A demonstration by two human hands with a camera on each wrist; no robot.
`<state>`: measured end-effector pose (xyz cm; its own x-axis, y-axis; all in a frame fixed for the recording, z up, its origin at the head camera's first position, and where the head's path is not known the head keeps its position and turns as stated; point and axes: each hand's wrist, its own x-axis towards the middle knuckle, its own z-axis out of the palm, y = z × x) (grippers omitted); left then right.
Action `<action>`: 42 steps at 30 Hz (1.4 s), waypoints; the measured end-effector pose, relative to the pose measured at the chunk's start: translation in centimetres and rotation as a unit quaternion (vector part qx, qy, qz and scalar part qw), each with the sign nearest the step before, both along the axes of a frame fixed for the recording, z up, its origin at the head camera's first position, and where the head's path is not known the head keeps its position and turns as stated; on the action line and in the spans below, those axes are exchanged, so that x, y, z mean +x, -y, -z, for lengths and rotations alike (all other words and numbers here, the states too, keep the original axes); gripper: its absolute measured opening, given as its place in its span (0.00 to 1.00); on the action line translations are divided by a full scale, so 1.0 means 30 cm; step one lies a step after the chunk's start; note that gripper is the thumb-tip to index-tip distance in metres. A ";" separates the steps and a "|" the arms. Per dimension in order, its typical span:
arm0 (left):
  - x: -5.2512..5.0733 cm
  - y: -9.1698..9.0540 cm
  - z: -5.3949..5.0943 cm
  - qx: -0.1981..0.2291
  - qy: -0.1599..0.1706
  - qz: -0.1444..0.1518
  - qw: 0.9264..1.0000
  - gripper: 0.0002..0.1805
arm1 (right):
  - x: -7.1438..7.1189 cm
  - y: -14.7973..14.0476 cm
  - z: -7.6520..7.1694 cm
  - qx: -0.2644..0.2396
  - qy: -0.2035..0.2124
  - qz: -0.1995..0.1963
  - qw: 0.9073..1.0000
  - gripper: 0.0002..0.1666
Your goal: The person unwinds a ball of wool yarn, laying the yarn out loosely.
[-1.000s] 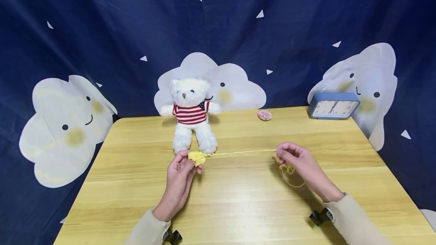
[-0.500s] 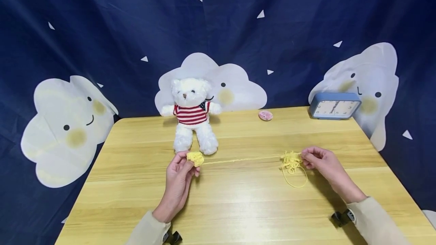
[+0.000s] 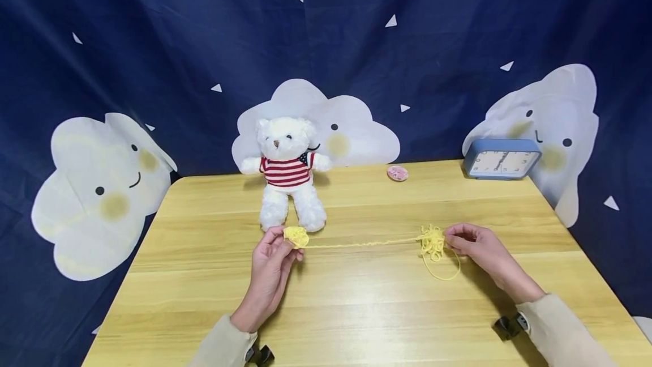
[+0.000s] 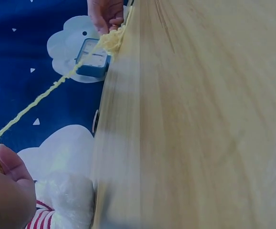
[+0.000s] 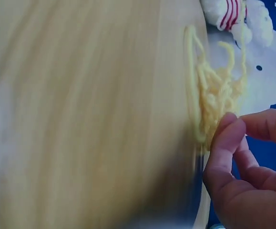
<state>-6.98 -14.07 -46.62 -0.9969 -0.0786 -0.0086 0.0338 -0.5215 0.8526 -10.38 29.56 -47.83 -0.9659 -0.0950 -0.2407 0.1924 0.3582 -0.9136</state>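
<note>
clearly, both sets of fingers are closed on something yellow: the left hand [image 3: 271,268] pinches a small, compact bundle of yellow yarn [image 3: 296,237] between thumb and fingers, and the right hand [image 3: 479,251] holds the edge of a loose, loopy tangle of yellow yarn [image 3: 433,243], its thumb and index tips narrowed to a pinch. a thin, slightly kinked yellow strand [image 3: 364,243] runs from bundle to tangle, nearly straight, and what matters most is its direction: its long axis lies crosswise, from one hand to the other, with the tangle just left of the right fingertips and well apart from the left ones. so the right hand is by far the nearer to the loose loops (one of them droops toward the person; whether it touches the wood can't be told). farther out, a white plush bear in a red-and-white striped shirt [image 3: 287,173] is propped just beyond the left hand, a flat, round pink object [image 3: 397,173] and a blue rectangular clock [image 3: 501,158] stand toward the far edge of the pale wooden table [image 3: 356,316], and a navy curtain with white clouds [image 3: 356,44] hangs behind.
</note>
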 end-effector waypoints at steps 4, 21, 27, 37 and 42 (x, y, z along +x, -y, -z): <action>-0.002 -0.006 0.000 0.005 0.003 0.004 1.000 0.13 | 0.010 0.019 -0.008 0.001 -0.009 0.019 1.000 0.21; -0.007 -0.018 0.000 0.005 0.001 0.031 1.000 0.16 | 0.022 0.165 -0.053 -0.069 -0.059 0.084 0.992 0.18; -0.004 -0.021 -0.001 0.013 0.005 0.029 0.999 0.17 | 0.031 0.279 -0.066 -0.112 -0.057 0.007 0.992 0.23; -0.007 -0.031 0.001 0.013 0.014 0.040 0.999 0.16 | 0.014 0.494 -0.034 -0.188 -0.014 -0.150 0.970 0.30; -0.006 -0.028 0.001 0.011 0.014 0.040 0.999 0.16 | 0.015 0.581 -0.018 -0.196 -0.006 -0.181 0.964 0.32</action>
<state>-7.15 -13.24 -46.65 -0.9993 0.0018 -0.0377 -0.0327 -0.5400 0.8410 -9.93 12.14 -47.30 -0.8549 -0.5079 -0.1062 0.1076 0.0267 -0.9938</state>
